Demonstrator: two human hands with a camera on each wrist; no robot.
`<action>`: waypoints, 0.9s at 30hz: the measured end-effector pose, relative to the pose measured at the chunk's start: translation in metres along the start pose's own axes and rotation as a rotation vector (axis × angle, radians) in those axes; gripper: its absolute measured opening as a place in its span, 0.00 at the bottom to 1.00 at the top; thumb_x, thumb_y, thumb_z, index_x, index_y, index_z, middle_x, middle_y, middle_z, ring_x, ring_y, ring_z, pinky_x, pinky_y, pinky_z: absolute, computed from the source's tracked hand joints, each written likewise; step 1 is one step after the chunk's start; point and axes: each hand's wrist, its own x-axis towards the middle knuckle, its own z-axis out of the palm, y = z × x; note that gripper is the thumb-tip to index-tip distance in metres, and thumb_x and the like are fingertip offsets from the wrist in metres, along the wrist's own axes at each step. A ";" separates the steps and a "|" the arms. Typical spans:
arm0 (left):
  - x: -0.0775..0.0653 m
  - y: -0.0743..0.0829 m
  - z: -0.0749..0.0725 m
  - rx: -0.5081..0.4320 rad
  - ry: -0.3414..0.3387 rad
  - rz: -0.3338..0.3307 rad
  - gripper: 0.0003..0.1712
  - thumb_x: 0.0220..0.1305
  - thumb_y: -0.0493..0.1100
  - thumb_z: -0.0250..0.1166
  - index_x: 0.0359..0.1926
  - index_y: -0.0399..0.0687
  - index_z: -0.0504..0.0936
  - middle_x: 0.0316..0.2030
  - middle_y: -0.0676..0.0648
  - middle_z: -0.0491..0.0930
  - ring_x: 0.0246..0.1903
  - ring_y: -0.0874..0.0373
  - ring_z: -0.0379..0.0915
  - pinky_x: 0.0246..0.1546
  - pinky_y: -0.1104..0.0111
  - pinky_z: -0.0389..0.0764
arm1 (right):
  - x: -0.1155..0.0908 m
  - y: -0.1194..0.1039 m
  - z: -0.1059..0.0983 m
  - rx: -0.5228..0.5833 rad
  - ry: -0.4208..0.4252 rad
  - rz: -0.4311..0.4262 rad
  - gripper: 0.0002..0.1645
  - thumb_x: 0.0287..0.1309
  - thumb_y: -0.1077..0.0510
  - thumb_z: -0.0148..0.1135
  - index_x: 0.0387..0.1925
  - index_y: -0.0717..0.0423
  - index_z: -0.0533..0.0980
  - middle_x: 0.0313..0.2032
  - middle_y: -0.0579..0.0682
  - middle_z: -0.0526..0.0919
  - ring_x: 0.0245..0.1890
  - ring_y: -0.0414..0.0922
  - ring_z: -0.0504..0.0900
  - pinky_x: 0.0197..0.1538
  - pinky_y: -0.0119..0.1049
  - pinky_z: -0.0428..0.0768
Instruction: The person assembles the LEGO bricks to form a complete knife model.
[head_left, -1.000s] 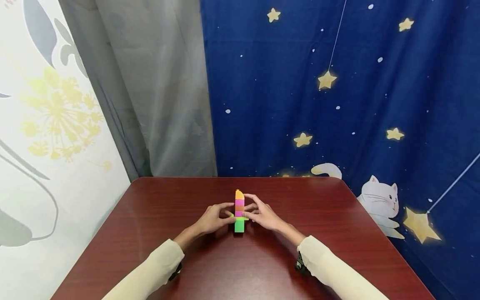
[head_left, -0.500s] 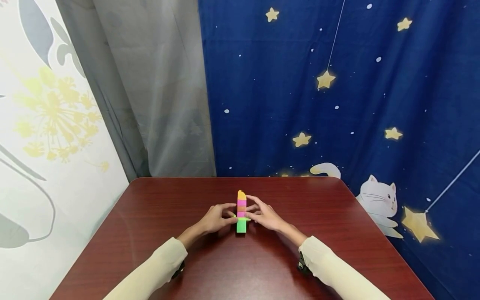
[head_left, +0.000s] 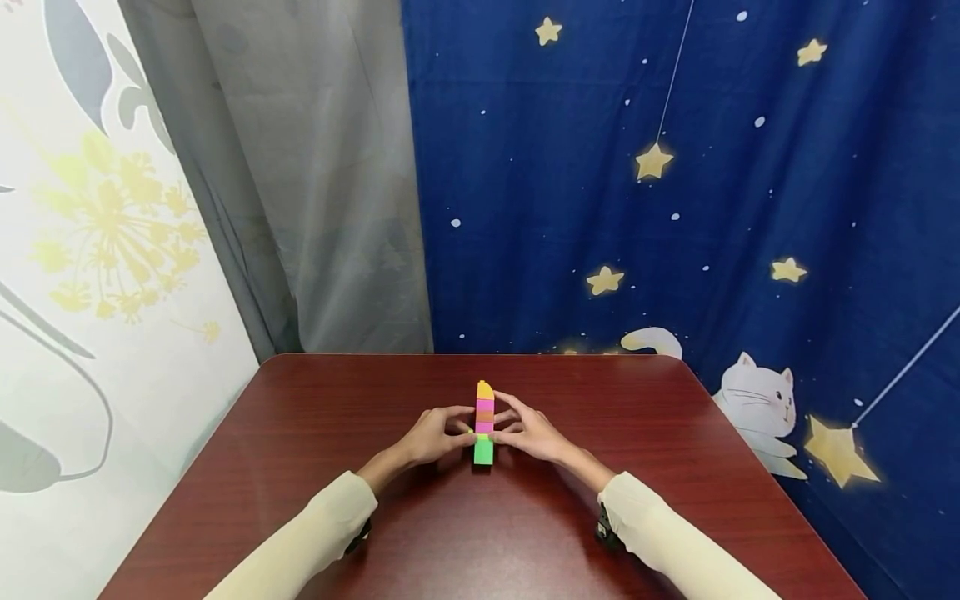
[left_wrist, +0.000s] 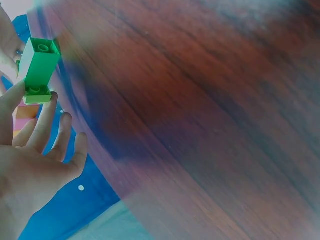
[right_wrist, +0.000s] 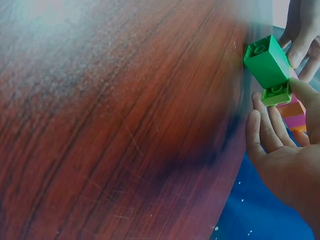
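Note:
A narrow upright stack of toy building bricks (head_left: 485, 417) is held between both hands, above the tabletop. From the top it shows a curved yellow brick (head_left: 485, 390), pink, orange and pink layers, a thin lime piece, and a tall green brick (head_left: 483, 452) at the bottom. The green brick's hollow underside faces the left wrist camera. My left hand (head_left: 431, 435) pinches the stack from the left, thumb near the lime piece (left_wrist: 38, 96). From the right, my right hand (head_left: 534, 432) grips it, thumb at the lime piece and index finger near the yellow brick.
A dark red wooden table (head_left: 360, 383) with rounded far corners lies under the hands. Behind it hang a grey curtain (head_left: 345, 208) and a blue star-patterned curtain (head_left: 525, 208). A pale patterned surface (head_left: 127, 275) stands at the left.
The stack has shifted slightly to the right. My right thumb has slid down from the lower pink layer to the lime piece, covering its right end. Both hands stay at the stack.

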 end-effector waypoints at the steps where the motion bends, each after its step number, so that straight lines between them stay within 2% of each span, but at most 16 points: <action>1: 0.000 0.000 0.000 -0.001 -0.001 -0.004 0.31 0.69 0.45 0.71 0.69 0.38 0.76 0.40 0.50 0.90 0.45 0.59 0.86 0.50 0.58 0.84 | 0.000 0.000 0.000 0.002 0.001 0.001 0.46 0.66 0.60 0.71 0.79 0.57 0.58 0.54 0.63 0.85 0.45 0.56 0.89 0.51 0.47 0.85; 7: 0.001 0.000 0.001 -0.005 0.004 -0.017 0.31 0.69 0.44 0.71 0.69 0.38 0.76 0.41 0.50 0.90 0.46 0.59 0.86 0.53 0.57 0.83 | 0.000 0.001 0.001 -0.020 0.003 0.000 0.46 0.67 0.60 0.70 0.79 0.56 0.58 0.54 0.62 0.86 0.45 0.55 0.89 0.51 0.45 0.85; 15: 0.001 0.001 0.003 -0.022 0.040 -0.009 0.30 0.68 0.43 0.73 0.66 0.36 0.78 0.43 0.46 0.90 0.48 0.52 0.86 0.53 0.53 0.83 | 0.002 0.007 0.001 -0.049 0.025 -0.034 0.46 0.67 0.59 0.70 0.79 0.55 0.59 0.55 0.62 0.86 0.45 0.54 0.89 0.51 0.46 0.85; 21: 0.003 0.001 0.002 0.016 0.049 -0.017 0.29 0.67 0.45 0.74 0.64 0.38 0.80 0.42 0.48 0.90 0.48 0.54 0.86 0.53 0.55 0.83 | 0.002 0.009 0.003 -0.056 0.041 -0.041 0.44 0.67 0.60 0.70 0.79 0.55 0.60 0.56 0.62 0.85 0.45 0.53 0.90 0.53 0.47 0.84; 27: 0.003 0.000 0.003 0.009 0.072 -0.032 0.28 0.65 0.44 0.75 0.63 0.39 0.82 0.41 0.49 0.90 0.47 0.54 0.86 0.53 0.55 0.83 | 0.002 0.006 0.004 -0.052 0.068 -0.059 0.43 0.66 0.62 0.70 0.78 0.59 0.62 0.55 0.63 0.85 0.50 0.56 0.88 0.55 0.48 0.84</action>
